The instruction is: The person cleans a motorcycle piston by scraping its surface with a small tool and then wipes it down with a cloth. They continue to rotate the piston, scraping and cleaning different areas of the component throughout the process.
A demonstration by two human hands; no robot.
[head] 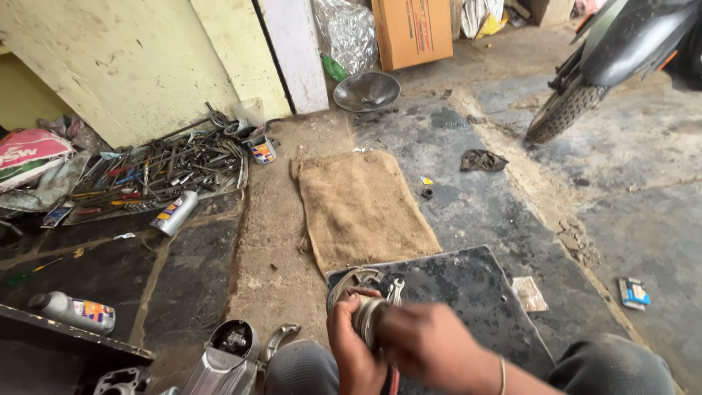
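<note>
Both hands meet low in view: the left hand (349,344) cups a round metal part (368,319) from below, while the right hand (431,345) closes over it. Beneath lies a dark slab (475,292), with a spanner (395,290) just beyond the part.

bare-handed and bare-armed, a person at work shows two uncovered hands, the left hand (351,344) and the right hand (428,344), with no gloves and no sleeves in view. a thin, pale metal bangle (502,375) circles the right wrist. both knees enter the bottom of the view, the left knee (300,369) and the right knee (610,364), clad in grey trousers of a fine checked or ribbed weave. the right hand is blurred, so finer detail there cannot be told.
</note>
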